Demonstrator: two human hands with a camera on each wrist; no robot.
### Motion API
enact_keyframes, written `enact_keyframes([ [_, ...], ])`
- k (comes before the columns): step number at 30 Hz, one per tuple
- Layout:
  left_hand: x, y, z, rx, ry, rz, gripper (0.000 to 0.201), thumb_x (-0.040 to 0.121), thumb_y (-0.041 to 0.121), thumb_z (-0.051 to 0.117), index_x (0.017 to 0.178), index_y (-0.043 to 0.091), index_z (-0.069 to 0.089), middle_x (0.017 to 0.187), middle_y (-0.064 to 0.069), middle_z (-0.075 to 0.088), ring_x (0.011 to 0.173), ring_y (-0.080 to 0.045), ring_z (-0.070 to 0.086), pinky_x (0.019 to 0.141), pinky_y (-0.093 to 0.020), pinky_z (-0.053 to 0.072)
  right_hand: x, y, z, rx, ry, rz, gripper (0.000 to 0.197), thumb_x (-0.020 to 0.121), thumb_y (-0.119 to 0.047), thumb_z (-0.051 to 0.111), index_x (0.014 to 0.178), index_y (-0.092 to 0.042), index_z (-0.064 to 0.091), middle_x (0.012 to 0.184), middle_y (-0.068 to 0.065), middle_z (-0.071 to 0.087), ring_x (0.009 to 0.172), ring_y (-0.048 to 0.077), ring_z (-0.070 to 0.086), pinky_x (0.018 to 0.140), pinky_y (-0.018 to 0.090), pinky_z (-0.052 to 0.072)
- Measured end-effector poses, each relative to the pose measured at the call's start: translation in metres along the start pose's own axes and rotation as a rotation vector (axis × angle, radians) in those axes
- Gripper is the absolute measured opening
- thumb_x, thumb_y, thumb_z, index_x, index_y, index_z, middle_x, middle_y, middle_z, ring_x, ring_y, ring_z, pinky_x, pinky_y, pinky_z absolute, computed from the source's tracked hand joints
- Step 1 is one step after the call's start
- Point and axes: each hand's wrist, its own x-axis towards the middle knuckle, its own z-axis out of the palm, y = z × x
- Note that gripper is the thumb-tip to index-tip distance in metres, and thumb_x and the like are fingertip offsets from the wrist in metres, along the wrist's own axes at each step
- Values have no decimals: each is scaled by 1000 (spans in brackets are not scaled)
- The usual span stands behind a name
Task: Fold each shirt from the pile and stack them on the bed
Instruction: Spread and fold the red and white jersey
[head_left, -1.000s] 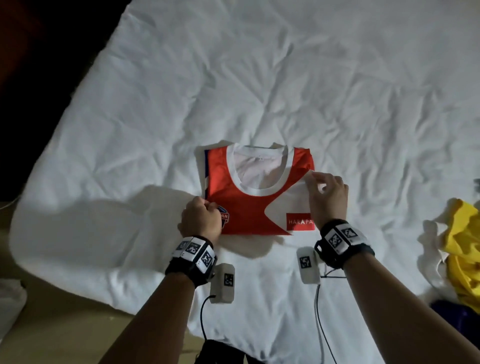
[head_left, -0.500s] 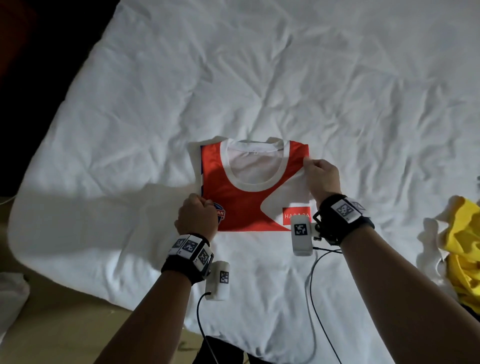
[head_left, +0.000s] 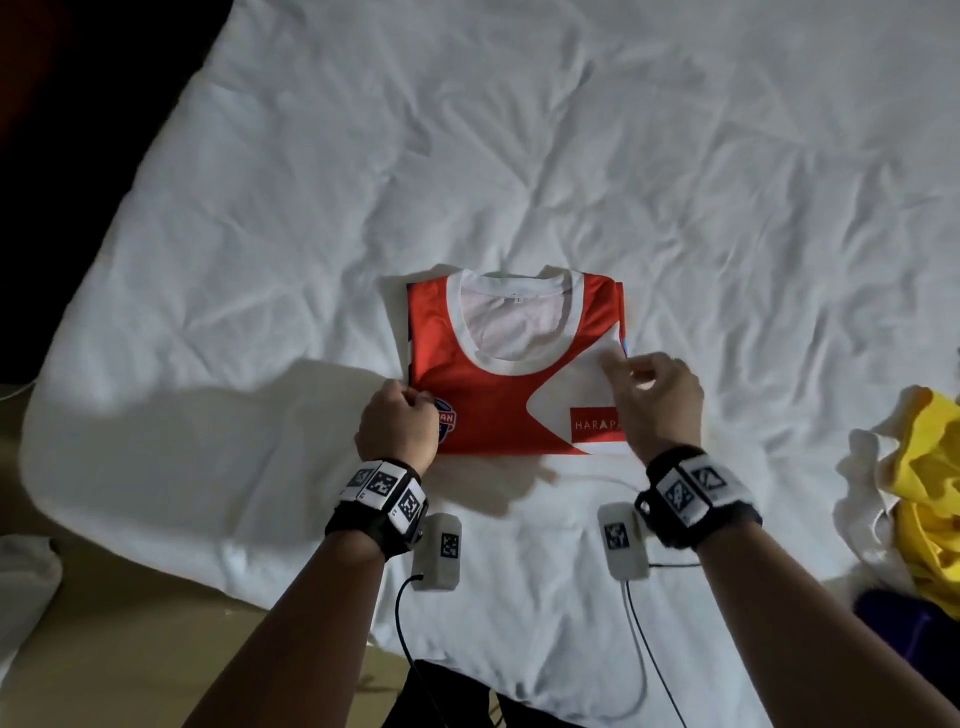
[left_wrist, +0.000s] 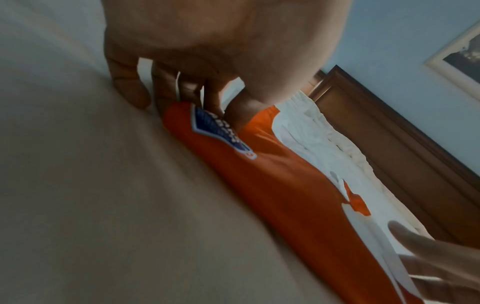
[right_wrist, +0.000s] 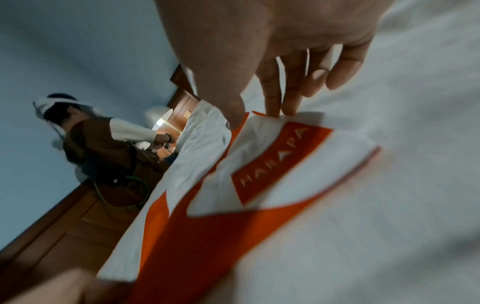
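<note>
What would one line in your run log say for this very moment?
step: squaring fold | orange shirt: folded, flat on bed | left hand: grips left edge | right hand: pinches right edge | pile: right

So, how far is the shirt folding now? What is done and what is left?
The orange and white shirt already lies folded into a neat rectangle on the bed, collar up. In hand: the left hand grips its left edge and the right hand pinches its right edge. No stack shows yet. Left: the yellow garment in the crumpled pile at the right.
</note>
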Motion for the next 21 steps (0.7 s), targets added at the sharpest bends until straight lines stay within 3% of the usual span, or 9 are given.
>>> enact_keyframes([
  [4,-1,-3,4,-5,34,42,11,95,34,60,94,24,59,108,-7,71,103,-32,65,96,-50,51,-21,20,18,6,-4,-37,24,96,-35,65,94,-12,69,90,8,67,94,34,61,81,35,44],
  [8,0,-4,3,-18,33,48,12,96,35,61,92,24,58,108,-6,70,103,-31,64,98,-50,50,-26,13,21,187,65,55,17,102,-25,58,89,-15,58,70,-11,61,69,17,61,56,20,38],
  [10,0,-5,3,-18,30,54,13,97,34,61,94,22,60,109,-7,70,103,-32,64,98,-49,50,-28,9,20,249,78,63,17,104,-26,56,92,-14,56,70,-12,61,65,5,59,52,11,40],
  [11,0,-6,3,-22,31,58,13,97,34,61,95,21,61,109,-8,70,103,-33,64,97,-49,50,-29,10,20,265,80,74,17,104,-27,56,93,-14,57,71,-11,61,65,7,59,53,8,40],
  [14,-1,-7,3,-28,31,65,13,97,34,61,93,22,58,109,-9,70,102,-33,65,97,-50,51,-25,19,26,271,81,128,19,103,-31,58,94,-15,60,76,-8,61,77,22,62,65,12,44],
  [15,-1,-7,3,-29,31,66,13,97,34,61,92,23,56,109,-9,70,102,-32,65,97,-50,51,-23,20,27,246,72,150,17,102,-31,58,93,-17,61,77,-10,62,82,25,63,79,23,49],
  [17,-1,-7,2,-33,27,57,12,96,33,61,90,23,56,105,-6,70,101,-32,65,97,-50,51,-23,17,27,189,61,201,10,100,-31,57,95,-24,60,83,-14,62,88,22,60,100,42,41],
  [19,0,-6,2,-38,17,35,9,93,31,61,88,24,59,95,-1,67,98,-30,65,97,-49,51,-21,8,23,193,116,172,10,96,-36,57,99,-27,59,95,-11,63,92,15,57,101,39,30],
  [21,2,-4,0,-41,16,25,10,90,34,60,89,24,61,94,1,66,97,-30,64,98,-49,50,-15,-1,21,193,172,62,21,95,-49,57,102,-29,57,106,-8,59,100,16,55,99,38,30],
])
